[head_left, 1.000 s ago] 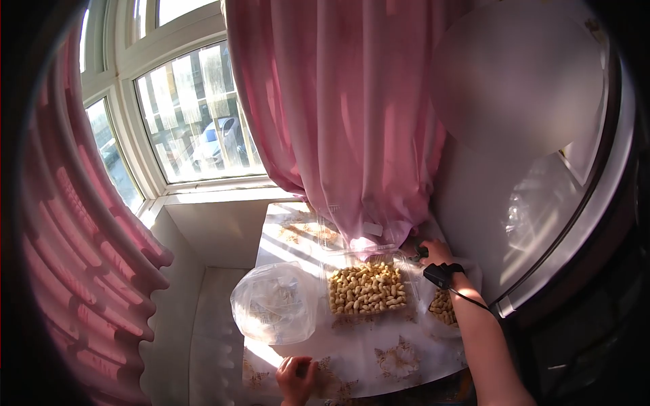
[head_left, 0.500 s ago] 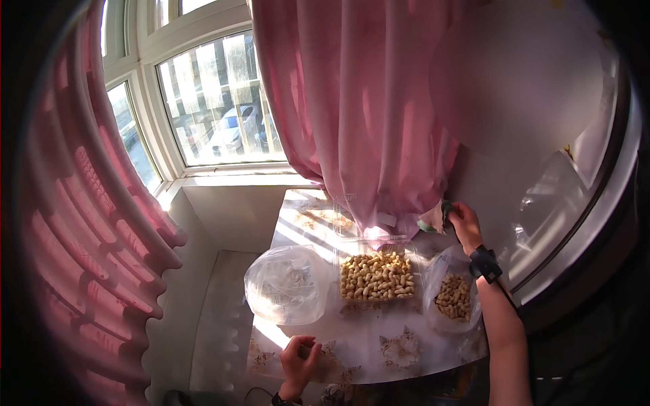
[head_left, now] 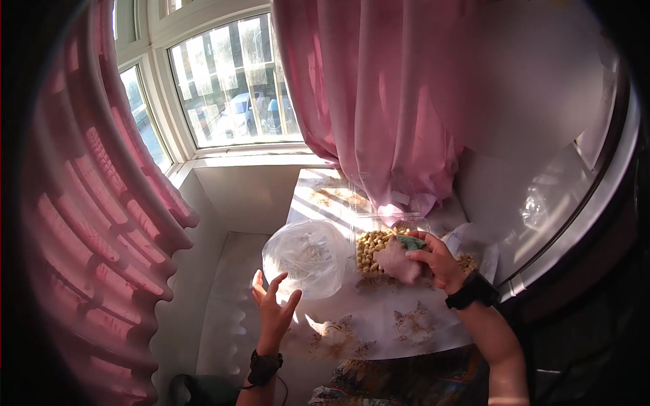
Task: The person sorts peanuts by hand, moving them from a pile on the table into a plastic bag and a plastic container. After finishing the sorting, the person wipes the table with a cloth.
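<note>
My right hand (head_left: 439,262) is closed on a crumpled pink and green cloth (head_left: 401,260), held over the right part of a clear container of peanuts (head_left: 369,247). Peanuts show on the left side of the container; the cloth hides others. My left hand (head_left: 272,304) has its fingers spread and holds nothing, just in front of a translucent plastic bag (head_left: 305,260) at the left of the table. A second bag of peanuts (head_left: 467,262) lies to the right, partly hidden behind my right hand.
The table (head_left: 379,338) has a white flowered cover. Behind it hang pink curtains (head_left: 386,95), with a window (head_left: 237,88) at the back left. A white wall ledge (head_left: 247,193) adjoins the table's left side.
My right hand has brought the cloth from the table's back right to over the peanut container. My left hand has risen leftward and spread its fingers. The camera view has shifted slightly.
</note>
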{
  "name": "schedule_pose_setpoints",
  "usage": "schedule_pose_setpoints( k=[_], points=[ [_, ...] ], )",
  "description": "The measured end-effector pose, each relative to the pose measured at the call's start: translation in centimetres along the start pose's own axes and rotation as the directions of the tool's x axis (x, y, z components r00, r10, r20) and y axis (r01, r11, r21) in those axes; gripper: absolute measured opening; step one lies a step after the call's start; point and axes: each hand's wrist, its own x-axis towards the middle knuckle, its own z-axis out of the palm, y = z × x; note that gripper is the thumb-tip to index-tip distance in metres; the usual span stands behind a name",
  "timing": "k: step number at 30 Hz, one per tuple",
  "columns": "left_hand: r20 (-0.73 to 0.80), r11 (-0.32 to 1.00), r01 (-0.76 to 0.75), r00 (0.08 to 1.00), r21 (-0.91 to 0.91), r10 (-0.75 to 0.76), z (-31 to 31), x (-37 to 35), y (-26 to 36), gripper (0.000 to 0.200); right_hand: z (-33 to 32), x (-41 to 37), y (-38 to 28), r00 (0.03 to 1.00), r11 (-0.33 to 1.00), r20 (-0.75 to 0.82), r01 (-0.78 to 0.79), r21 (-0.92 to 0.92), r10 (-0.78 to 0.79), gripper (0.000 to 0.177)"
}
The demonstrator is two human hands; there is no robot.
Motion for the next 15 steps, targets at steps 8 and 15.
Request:
schedule_pose_setpoints(
  k=[8,15],
  points=[
    [-0.043,0.971,0.039,0.998,-0.237,-0.05,-1.8,0.9,-2.1,0.071,6.5,-0.5,1.4,0.941,0.922,0.05,0.338,-0.189,-0.335,0.037],
    [-0.125,0.882,0.176,0.959,-0.437,-0.254,-9.1,-2.0,-2.4,0.07,13.4,-1.0,12.9,0.709,0.148,0.557,0.665,-0.732,-0.432,0.049]
  ],
)
